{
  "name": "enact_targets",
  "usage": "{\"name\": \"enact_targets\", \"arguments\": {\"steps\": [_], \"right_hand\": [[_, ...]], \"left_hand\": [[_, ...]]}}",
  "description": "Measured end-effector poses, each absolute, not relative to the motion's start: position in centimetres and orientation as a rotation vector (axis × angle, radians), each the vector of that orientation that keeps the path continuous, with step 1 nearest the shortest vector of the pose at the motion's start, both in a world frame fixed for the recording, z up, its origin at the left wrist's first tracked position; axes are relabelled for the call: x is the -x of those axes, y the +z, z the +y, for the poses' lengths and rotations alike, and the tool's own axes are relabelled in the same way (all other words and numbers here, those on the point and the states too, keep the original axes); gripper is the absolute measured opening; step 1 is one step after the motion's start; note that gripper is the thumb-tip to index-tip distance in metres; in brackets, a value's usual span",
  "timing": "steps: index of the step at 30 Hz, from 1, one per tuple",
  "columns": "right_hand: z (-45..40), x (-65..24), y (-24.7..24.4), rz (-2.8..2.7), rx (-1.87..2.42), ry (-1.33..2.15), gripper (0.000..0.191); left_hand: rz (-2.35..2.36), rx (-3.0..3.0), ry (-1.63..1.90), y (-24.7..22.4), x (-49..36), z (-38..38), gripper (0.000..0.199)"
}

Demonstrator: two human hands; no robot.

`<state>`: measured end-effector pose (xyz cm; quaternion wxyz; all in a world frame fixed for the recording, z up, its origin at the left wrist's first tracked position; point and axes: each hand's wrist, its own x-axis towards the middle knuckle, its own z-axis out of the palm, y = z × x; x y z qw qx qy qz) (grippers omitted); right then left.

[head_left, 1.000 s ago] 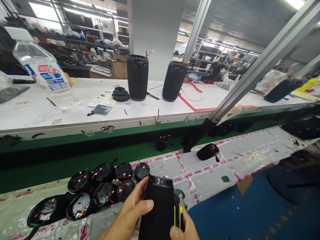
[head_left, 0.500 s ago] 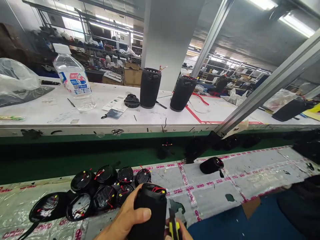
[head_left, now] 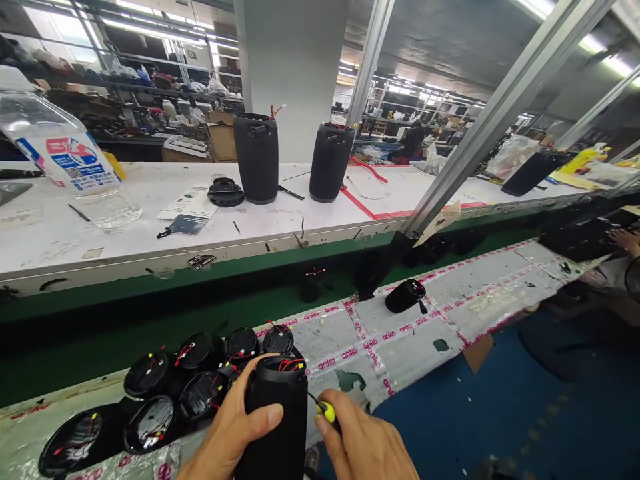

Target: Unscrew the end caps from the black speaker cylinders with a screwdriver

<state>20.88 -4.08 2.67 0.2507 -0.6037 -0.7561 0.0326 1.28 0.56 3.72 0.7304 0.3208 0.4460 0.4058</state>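
My left grip [head_left: 239,415] wraps the black cylindrical housing [head_left: 277,427] at six o'clock; its lower end is cut off. Its long axis stands nearly upright, open end with red wires [head_left: 291,365] towards twelve. My right grip [head_left: 367,437] pinches a yellow-and-black tool [head_left: 327,411], partly hidden, its thin tip seemingly towards ten.

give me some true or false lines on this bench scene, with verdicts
1. The left hand grips a black cylinder. True.
2. The right hand is empty. False: it holds a yellow-and-black tool.
3. Red wires show at the gripped cylinder's top. True.
4. Two standing cylinders are on the white bench. True.
5. The plastic bottle is right of them. False: it is on their left.
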Motion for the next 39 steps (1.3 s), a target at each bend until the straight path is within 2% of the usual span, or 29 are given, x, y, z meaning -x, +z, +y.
{"name": "enact_targets", "arguments": {"steps": [7, 18, 25, 30, 39], "right_hand": [[-2.6, -21.0, 3.3, -2.327, 1.491, 0.076, 0.034], [-2.9, -20.2, 3.0, -2.273, 1.598, 0.023, 0.033], [-2.9, -20.2, 2.6, -2.36, 1.607, 0.117, 0.003], [-3.2, -19.8, 2.4, -2.425, 1.659, 0.063, 0.014], [-2.6, -17.8, 2.9, -2.395, 1.807, -0.032, 0.02]], "left_hand": [[1.06, -0.789, 0.898, 3.7, -0.7, 0.8, 0.078], [1.293, -1.001, 0.96, 3.9, -1.1, 1.0, 0.077], [1.4, -1.121, 0.916, 3.8, -1.1, 1.2, 0.074], [1.548, -1.256, 0.906, 4.9, -1.6, 1.0, 0.068], [1.643, -1.274, 0.931, 4.9, -2.1, 1.0, 0.066]]}}
